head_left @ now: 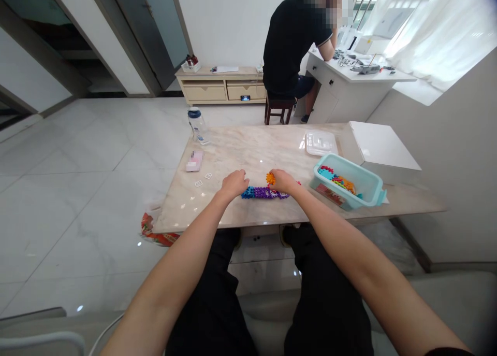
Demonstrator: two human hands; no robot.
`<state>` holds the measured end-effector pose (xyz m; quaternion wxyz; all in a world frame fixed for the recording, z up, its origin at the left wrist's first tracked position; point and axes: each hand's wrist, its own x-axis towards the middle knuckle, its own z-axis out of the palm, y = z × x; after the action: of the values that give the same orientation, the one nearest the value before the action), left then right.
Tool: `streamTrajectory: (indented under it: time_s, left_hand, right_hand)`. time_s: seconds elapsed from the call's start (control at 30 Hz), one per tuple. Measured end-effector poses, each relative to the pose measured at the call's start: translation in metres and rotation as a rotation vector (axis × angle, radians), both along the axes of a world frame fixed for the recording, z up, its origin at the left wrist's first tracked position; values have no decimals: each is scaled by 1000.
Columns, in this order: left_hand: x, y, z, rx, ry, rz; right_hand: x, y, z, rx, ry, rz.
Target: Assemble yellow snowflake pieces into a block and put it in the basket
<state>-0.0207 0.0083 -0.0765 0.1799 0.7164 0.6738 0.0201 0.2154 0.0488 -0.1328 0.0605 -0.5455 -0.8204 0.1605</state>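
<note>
A strip of blue and purple knobbly interlocking toy pieces [264, 193] lies across the table near its front edge. My right hand [283, 181] is over the strip's right part, its fingers closed on orange knobbly toy pieces [270, 179]. Some red pieces show partly beneath that hand. My left hand [234, 183] is at the strip's blue end, fingers curled together; whatever may be between them is hidden.
On the right stands a light blue bin [367, 182] of colourful pieces, by a clear plastic box [320, 143] and a white box [384, 141]. A water bottle [199, 126], pink pack [194, 161] and small white cards [199, 183] lie left. A person [291, 45] sits beyond.
</note>
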Motion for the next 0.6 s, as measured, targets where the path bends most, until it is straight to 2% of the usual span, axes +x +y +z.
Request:
streamTrajectory:
  time_s: [0.13, 0.23, 0.43, 0.6]
  left_hand:
    - [-5, 0, -7, -138, 93, -106]
    - [-6, 0, -8, -206, 93, -136]
    - [-13, 0, -4, -174, 94, -169]
    - [-17, 0, 1, -128, 35, -215]
  right_hand:
    - [5, 0, -16, -30, -19, 52]
    - [0, -1, -23, -67, -1, 130]
    - [-4, 0, -33, -103, 48, 154]
    - [4, -8, -29, -119, 46, 167]
